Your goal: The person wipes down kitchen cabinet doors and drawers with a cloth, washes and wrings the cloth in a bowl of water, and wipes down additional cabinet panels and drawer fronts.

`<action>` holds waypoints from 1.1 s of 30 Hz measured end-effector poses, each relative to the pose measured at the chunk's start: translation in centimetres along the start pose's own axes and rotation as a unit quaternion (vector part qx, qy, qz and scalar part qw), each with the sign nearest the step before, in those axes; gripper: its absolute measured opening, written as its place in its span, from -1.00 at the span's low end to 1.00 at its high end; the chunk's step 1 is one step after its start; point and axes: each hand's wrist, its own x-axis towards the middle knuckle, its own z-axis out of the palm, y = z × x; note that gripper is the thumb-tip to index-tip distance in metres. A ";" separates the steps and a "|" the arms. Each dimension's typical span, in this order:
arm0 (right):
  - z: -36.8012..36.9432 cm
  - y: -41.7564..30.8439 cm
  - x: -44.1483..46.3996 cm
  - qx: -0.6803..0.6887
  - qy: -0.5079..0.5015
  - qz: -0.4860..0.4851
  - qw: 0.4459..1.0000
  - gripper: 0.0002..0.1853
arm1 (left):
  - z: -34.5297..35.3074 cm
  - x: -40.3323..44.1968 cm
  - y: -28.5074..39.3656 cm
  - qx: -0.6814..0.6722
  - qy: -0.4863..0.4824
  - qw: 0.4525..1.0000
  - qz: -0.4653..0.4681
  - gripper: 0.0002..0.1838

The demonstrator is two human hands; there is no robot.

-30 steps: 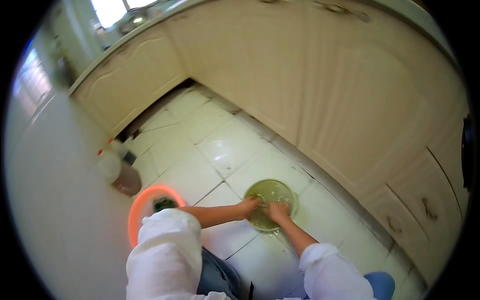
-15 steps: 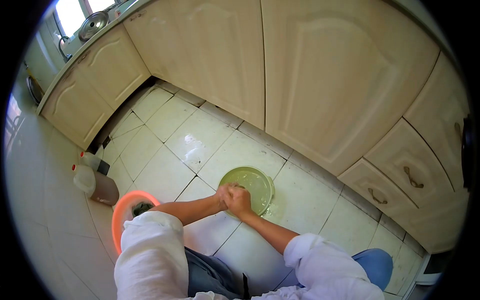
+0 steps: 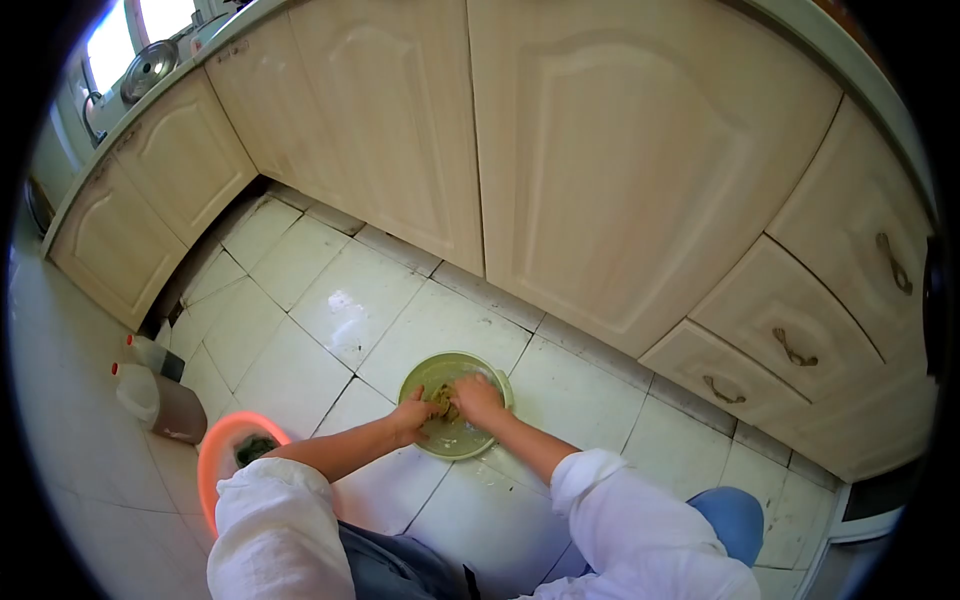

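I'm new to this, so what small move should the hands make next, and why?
Perhaps close the left hand on the yellowish clump: that hand looks open, and the clump lies between it and the right hand in the green basin.

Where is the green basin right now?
In the head view, the green basin sits on the tiled floor, just below centre and right of the orange basin; the left hand and right hand reach into it.
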 end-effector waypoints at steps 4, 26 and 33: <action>3.6 0.2 -0.4 -0.074 -0.131 0.038 0.988 -0.73 | 1.6 -1.8 0.5 -0.048 0.005 0.999 -0.023 -0.29; -0.5 -3.7 -0.2 0.207 0.100 0.108 0.967 -0.62 | 1.3 0.3 -0.2 -0.167 -0.072 0.983 0.038 -0.65; 2.2 1.0 0.5 0.069 0.052 -0.070 0.994 -0.70 | -0.6 -0.4 0.4 0.172 -0.027 0.984 0.048 -0.49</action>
